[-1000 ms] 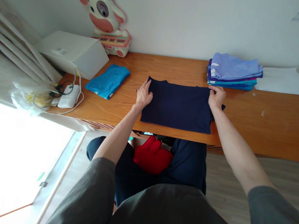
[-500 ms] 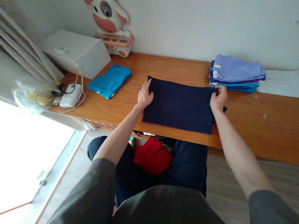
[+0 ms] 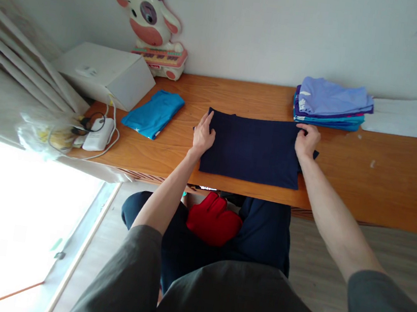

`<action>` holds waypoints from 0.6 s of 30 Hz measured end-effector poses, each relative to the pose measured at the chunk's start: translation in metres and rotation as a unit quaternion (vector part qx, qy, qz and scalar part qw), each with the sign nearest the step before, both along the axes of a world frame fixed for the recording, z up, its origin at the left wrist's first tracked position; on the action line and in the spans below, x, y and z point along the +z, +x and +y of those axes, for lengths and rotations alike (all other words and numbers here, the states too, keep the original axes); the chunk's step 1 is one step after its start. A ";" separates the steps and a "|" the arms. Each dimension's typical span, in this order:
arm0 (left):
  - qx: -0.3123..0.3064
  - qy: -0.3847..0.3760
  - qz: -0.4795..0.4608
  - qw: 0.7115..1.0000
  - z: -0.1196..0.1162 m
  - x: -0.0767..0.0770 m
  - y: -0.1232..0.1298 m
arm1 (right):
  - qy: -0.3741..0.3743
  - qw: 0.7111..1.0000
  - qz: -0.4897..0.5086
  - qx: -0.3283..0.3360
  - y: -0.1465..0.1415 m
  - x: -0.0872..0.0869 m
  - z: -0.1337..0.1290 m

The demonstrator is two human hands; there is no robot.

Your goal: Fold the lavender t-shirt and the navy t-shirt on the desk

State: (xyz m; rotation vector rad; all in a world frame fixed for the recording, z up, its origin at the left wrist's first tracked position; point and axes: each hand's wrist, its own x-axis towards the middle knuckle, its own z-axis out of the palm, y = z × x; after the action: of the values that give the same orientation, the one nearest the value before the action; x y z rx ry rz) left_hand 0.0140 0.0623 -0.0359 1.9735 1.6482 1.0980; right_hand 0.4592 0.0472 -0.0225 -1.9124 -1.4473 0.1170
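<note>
A dark navy cloth (image 3: 253, 149), folded into a wide rectangle, lies on the wooden table near its front edge. My left hand (image 3: 203, 134) is at the cloth's left side, its fingers reaching to the upper left corner and pressed on the fabric. At the upper right corner, my right hand (image 3: 307, 141) pinches the cloth between thumb and fingers. A small dark flap sticks out past the right side, beside my right wrist.
Folded clothes (image 3: 332, 103) are stacked at the back right, beside white paper (image 3: 401, 117). On the left are a blue folded cloth (image 3: 154, 113), a white box (image 3: 107, 73), a cow toy (image 3: 152, 26), and a power strip with cables (image 3: 98, 134).
The cloth's top edge has dropped slightly near my right hand, which has shifted a little down. The view has moved slightly. Both hands remain at the cloth's sides.
</note>
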 end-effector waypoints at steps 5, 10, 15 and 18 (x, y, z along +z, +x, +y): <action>0.007 -0.009 0.028 1.000 -0.001 -0.001 0.001 | -0.026 0.999 -0.040 -0.007 -0.006 0.001 -0.001; 0.047 -0.029 0.077 0.996 -0.006 0.007 0.005 | -0.057 0.995 -0.070 -0.043 -0.013 -0.002 -0.001; 0.034 -0.028 0.143 0.989 -0.018 0.020 0.013 | -0.038 0.985 -0.165 -0.016 -0.028 0.008 -0.015; 0.003 -0.021 0.187 0.982 -0.023 0.026 0.026 | -0.035 0.971 -0.222 0.076 -0.037 0.020 -0.025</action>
State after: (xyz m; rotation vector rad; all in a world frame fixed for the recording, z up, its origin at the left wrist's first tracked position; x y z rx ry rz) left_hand 0.0398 0.0396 -0.0097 2.2505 1.8391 0.7150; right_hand 0.4226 0.0222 -0.0021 -1.9642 -1.9064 -0.2071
